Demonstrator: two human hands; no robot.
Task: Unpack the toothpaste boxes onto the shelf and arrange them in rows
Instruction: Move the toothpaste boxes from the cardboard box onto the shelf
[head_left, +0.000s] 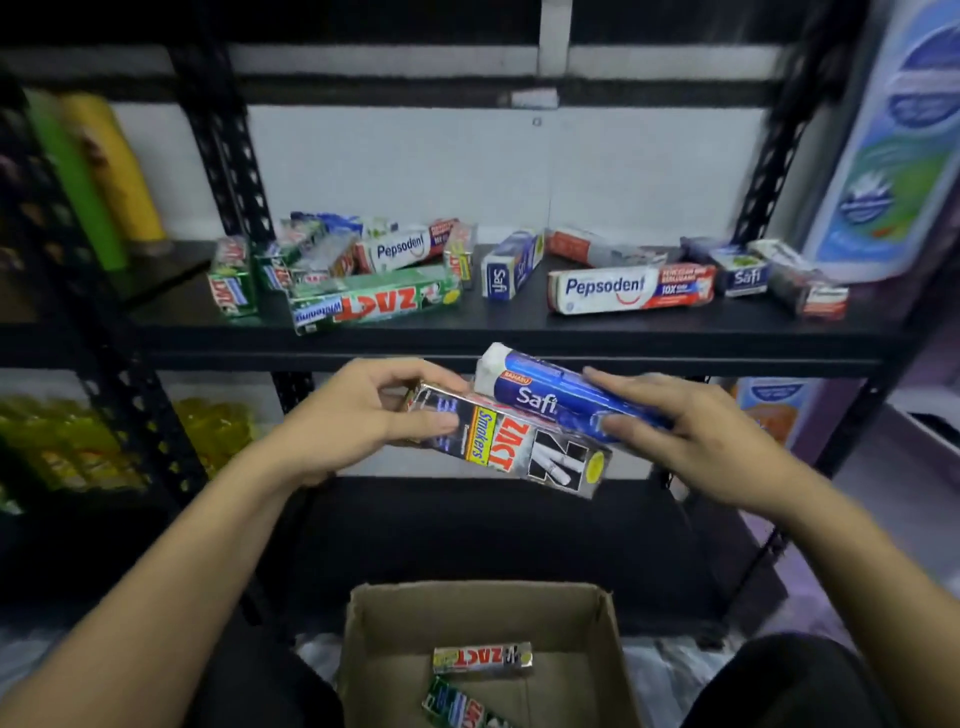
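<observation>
Mid-unpacking, the left hand (358, 415) pinches a silver toothpaste box (511, 447) and the right hand (691, 431) clasps a blue one (550, 397) just below the shelf (519, 332), where both likely need laying beside the scattered boxes (374, 301).

**Both hands up and gripping, forearms converging**

Two bare forearms reach in from the lower corners and angle toward the middle. The left hand (363, 415) is curled, thumb on the near side and fingers wrapped over the far end of a silver Zact Smokers box (519, 447), wrist slightly bent. The right hand (691, 431) lies flatter, palm down, fingers stretched leftward along a blue Safi box (550, 397), thumb tucked beneath its near side. The hands sit near each other, not touching; the two boxes meet between them.
</observation>
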